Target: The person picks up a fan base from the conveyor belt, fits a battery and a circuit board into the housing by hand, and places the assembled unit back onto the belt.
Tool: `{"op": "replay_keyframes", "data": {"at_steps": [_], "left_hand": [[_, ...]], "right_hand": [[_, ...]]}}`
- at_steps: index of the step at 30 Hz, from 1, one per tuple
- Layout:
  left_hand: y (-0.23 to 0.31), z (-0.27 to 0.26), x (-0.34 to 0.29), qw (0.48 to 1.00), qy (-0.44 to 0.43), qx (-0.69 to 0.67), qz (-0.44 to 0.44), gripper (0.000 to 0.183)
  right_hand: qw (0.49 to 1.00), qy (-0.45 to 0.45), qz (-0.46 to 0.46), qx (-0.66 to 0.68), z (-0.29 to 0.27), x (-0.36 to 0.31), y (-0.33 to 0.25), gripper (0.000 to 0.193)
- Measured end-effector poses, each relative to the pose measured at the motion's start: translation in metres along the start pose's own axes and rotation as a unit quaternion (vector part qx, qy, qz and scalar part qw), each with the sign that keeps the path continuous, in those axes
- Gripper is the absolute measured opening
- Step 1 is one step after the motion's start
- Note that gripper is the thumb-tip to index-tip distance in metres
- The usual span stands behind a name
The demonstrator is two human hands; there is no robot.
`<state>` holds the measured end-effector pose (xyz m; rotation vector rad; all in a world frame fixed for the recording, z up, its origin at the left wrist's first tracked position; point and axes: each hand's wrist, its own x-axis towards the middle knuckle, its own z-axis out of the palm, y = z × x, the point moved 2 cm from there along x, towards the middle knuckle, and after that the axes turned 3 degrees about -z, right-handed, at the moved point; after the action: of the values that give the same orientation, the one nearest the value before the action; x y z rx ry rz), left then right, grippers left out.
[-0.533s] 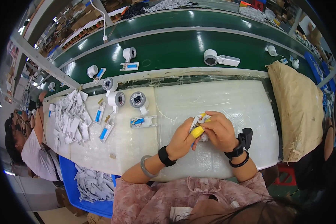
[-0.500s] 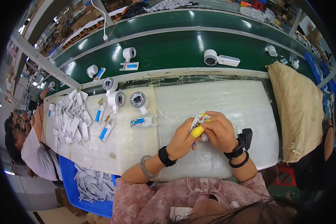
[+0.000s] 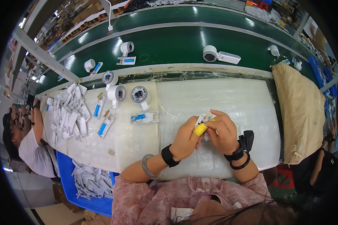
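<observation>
Together, two hands [image 3: 184, 139] hold one white part [image 3: 202, 118].

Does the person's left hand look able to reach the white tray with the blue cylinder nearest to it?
Probably yes: between the left hand and the white tray, only pale table covering shows. However, the hand seems occupied with a white part, so its grip should come free first.
</observation>
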<state>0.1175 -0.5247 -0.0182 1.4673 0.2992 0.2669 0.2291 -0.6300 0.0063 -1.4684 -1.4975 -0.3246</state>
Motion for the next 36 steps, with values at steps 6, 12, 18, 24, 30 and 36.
{"op": "replay_keyframes", "data": {"at_steps": [6,12,18,24,30,36], "left_hand": [[0.002,-0.003,0.003,0.999,0.003,0.035,-0.008,0.029],[0.009,-0.008,0.017,0.997,0.011,-0.062,-0.055,0.040],[0.039,-0.061,0.089,0.980,0.130,0.077,-0.129,0.062],[0.038,-0.163,0.173,0.967,0.232,0.101,0.039,0.048],[0.043,-0.171,0.118,0.916,0.161,0.344,0.126,0.048],[0.063,-0.148,0.000,0.840,0.197,0.499,-0.084,0.024]], "right_hand": [[1.000,0.007,0.011,0.007,0.003,-0.005,0.006,0.026],[1.000,0.026,0.009,0.012,-0.014,0.009,0.012,0.023],[0.997,0.037,0.061,0.020,-0.015,-0.004,0.023,0.015],[0.996,0.025,0.075,0.040,-0.007,-0.001,0.022,0.009],[0.995,-0.015,0.085,0.046,-0.015,-0.003,0.026,0.008],[0.994,-0.058,0.078,0.047,-0.004,-0.006,0.026,0.008]]}}
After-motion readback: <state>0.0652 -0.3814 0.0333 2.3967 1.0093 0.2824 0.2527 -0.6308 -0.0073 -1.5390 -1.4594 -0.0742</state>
